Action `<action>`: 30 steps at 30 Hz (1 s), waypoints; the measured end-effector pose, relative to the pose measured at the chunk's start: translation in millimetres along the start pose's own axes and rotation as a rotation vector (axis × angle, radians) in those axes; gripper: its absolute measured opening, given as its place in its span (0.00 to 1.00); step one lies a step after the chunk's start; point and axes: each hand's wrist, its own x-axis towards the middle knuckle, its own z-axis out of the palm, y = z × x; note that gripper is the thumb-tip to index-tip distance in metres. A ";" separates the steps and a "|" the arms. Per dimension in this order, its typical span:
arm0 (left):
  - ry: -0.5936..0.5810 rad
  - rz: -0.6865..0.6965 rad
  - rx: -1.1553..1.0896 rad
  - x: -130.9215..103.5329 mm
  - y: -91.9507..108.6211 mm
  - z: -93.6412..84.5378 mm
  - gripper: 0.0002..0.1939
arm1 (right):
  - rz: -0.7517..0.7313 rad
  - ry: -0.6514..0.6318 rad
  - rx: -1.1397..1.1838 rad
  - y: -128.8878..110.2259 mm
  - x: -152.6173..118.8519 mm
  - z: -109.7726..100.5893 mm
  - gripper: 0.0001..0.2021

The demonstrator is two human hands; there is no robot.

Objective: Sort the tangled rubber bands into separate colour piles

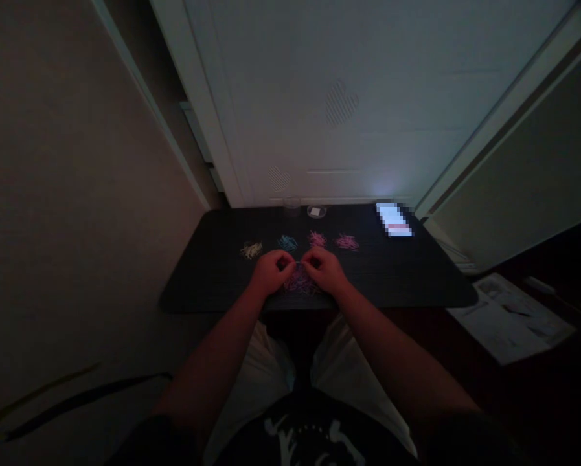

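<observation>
My left hand (273, 270) is closed in a pinch above a mixed pile of thin, pink-and-purple stick-like pieces (300, 283) near the table's front edge. Facing it, my right hand (323, 268) pinches too, its fingertips almost meeting those of the left. Whatever is between the fingertips is too small and dark to make out. Behind the hands lie separate small heaps of similar thin pieces: a pale yellow heap (251, 250), a blue heap (287, 243), a pink heap (317, 239) and a darker pink heap (347, 242).
The dark table (203, 275) stands against a white panel (392, 116) with heart patterns. At its back edge are a clear cup (293, 207) and a small round dish (316, 211) holding something white. A lit phone (394, 219) lies back right. Papers (511, 317) lie lower right.
</observation>
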 end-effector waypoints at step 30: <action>0.319 -0.281 0.286 2.9 -65.3 -68.4 0.11 | 0.188 -0.087 -0.422 -1.2 -19.8 -26.1 0.04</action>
